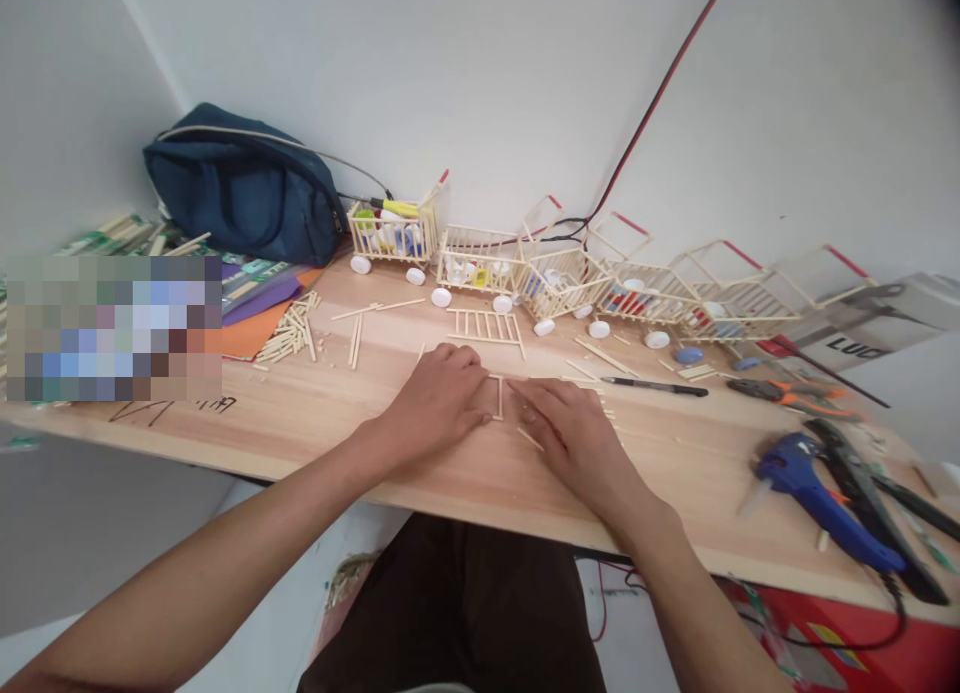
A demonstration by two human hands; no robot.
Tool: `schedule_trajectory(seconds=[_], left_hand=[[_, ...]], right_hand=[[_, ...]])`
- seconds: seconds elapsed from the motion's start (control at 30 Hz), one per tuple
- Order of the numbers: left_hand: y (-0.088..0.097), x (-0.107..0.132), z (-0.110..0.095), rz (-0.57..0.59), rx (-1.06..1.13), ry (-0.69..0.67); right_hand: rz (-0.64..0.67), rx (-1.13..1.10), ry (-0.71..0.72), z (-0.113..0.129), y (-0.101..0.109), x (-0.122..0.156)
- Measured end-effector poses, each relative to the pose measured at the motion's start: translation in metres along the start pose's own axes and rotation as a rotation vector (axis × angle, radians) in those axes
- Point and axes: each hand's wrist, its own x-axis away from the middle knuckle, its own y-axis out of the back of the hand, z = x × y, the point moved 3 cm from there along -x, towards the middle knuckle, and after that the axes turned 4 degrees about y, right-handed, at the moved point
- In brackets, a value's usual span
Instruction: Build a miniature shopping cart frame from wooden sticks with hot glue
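Note:
Both hands rest palm down on a light wooden table (420,463). My left hand (439,398) lies with fingers together, pressing on thin wooden sticks at its fingertips. My right hand (574,428) lies flat beside it, fingers stretched toward the same small stick frame (497,393) that shows between the two hands. A finished ladder-like stick panel (486,326) lies just beyond the hands. Loose sticks are scattered around them.
A row of small stick carts with white wheels (555,278) lines the wall. A blue bag (244,183) sits back left, a stick pile (289,333) near orange paper. A black pen (656,385), pliers (795,395) and a blue glue gun (817,493) lie right.

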Motion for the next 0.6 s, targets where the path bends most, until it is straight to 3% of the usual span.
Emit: schedule_trajectory(seconds=[0.6], left_hand=[[0.0032,-0.0029,-0.0009,0.038,-0.005,0.024]], right_hand=[[0.061,0.068,0.042,-0.0014,-0.0058,0.0007]])
